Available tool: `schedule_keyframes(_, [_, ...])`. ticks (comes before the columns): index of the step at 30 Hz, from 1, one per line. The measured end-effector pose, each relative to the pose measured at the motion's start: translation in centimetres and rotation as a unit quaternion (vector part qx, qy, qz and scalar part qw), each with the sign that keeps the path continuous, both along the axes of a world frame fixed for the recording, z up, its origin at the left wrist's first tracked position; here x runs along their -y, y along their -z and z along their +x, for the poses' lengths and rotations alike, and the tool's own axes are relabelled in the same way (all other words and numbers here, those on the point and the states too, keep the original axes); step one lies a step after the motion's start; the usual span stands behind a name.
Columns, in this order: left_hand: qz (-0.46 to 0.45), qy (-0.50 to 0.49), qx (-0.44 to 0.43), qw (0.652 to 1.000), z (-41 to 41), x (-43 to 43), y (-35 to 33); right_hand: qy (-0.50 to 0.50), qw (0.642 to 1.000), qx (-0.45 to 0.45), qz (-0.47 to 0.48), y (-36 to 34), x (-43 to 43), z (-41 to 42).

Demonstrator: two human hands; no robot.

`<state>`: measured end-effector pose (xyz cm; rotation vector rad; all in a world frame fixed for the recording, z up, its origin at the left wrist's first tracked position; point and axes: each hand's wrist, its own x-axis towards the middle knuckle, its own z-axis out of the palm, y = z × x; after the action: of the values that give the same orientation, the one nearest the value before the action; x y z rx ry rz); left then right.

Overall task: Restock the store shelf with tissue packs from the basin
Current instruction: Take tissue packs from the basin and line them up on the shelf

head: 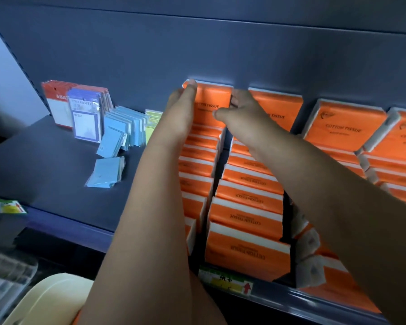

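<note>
Dark shelf (56, 160), centre frame: tissue pack (211, 99) upright at back of row. L hand (183, 106) fingers straight, together, on left edge; R hand (242, 106) thumb+fingers clamp right edge. Suggest squaring it flush w/ back panel (197, 43).

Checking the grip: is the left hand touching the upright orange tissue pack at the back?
Touching. Head view: the left hand lays straight fingers flat against the left edge of the upright orange tissue pack, no gap between.

Four orange plastic-wrapped tissue packs (345, 127) are standing upright; two green-yellow paper price labels (227, 281) and one cream plastic basin (52, 299) are showing.
</note>
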<state>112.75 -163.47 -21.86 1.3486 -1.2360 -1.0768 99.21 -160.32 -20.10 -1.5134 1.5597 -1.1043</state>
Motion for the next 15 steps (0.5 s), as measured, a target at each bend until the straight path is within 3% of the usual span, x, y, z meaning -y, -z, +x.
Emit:
schedule_keyframes(4, [-0.009,-0.047,0.026,0.999,-0.1,-0.3,-0.2,0.049,0.999,-0.020,0.006,-0.4,-0.9,0.4])
schedule_keyframes(9, [-0.127,-0.106,0.150,0.975,-0.1,-1.6,0.0,0.066,0.997,-0.040,-0.024,-1.2,-3.3,0.7])
schedule_keyframes(12, [-0.146,-0.129,0.311,0.930,0.5,-3.9,0.1,0.038,0.990,-0.107,-0.082,-1.3,-6.1,1.3])
schedule_keyframes(15, [-0.093,-0.168,0.448,0.873,1.5,-8.6,-0.1,-0.023,0.965,-0.213,-0.152,-0.7,-8.7,2.3])
